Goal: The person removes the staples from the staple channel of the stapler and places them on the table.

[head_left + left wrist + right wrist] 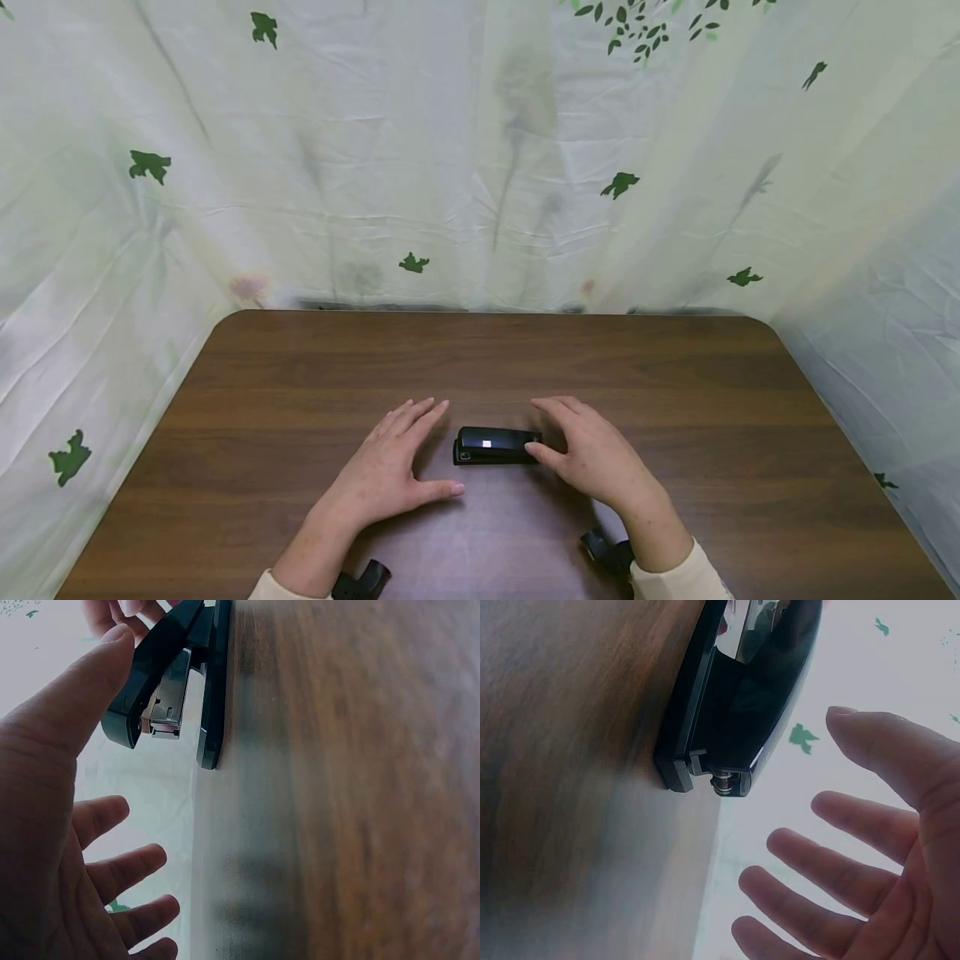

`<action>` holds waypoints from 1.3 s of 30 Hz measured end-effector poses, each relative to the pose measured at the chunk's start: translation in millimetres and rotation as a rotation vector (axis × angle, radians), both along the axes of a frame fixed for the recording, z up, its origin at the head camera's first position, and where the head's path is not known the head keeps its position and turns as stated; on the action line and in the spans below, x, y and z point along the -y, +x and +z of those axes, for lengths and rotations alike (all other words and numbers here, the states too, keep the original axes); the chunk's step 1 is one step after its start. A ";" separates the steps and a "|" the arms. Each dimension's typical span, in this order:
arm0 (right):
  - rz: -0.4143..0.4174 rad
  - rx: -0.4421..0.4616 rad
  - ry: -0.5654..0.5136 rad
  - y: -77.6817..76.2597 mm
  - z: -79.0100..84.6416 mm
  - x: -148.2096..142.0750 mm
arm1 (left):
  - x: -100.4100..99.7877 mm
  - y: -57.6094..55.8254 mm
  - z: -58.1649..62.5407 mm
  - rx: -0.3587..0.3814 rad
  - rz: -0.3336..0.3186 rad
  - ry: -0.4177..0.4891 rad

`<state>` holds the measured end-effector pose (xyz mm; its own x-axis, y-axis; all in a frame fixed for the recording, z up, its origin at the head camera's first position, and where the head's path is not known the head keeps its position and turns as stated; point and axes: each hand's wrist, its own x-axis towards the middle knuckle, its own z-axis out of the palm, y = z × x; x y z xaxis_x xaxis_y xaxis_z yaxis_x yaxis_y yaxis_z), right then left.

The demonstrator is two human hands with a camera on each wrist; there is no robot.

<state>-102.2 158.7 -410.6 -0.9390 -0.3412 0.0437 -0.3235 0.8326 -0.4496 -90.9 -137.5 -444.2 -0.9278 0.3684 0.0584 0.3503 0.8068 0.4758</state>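
Observation:
A black stapler [495,447] lies on the brown wooden table, its long side across the head view. Its metal staple channel [171,694] shows between the raised top arm and the base in the left wrist view. The hinge end [724,780], with a small spring, faces the right hand. My left hand [393,462] is spread beside the stapler's left end, fingers straight and thumb apart. Over the right end hovers my right hand [592,450], its thumb overlapping the stapler in the head view; the right wrist view shows a gap between fingers and stapler.
The table [480,358] has rounded far corners. Behind it and at both sides hangs a pale curtain [450,167] printed with green birds and leaves. Black wrist devices [609,552] sit under both wrists, by the cream sleeves [682,575].

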 end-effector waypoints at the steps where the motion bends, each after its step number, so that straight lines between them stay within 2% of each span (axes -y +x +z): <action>1: -0.003 0.009 0.001 0.1 0.1 0.6 | 0.0 -0.1 -0.3 0.000 0.001 0.000; 8: -0.007 0.056 0.019 0.3 -0.7 3.3 | 0.6 -0.4 -1.3 0.009 -0.002 -0.001; 33: 0.022 0.027 0.015 0.1 -1.9 1.9 | 0.3 -1.7 -0.8 0.029 -0.008 -0.023; 39: 0.007 0.020 0.014 -1.8 -1.3 0.0 | 0.4 -2.3 -2.0 0.030 -0.007 -0.026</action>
<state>-104.0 158.7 -411.9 -0.9371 -0.3484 0.0198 -0.3204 0.8367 -0.4440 -93.2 -137.9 -446.1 -0.9264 0.3759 0.0207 0.3416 0.8164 0.4656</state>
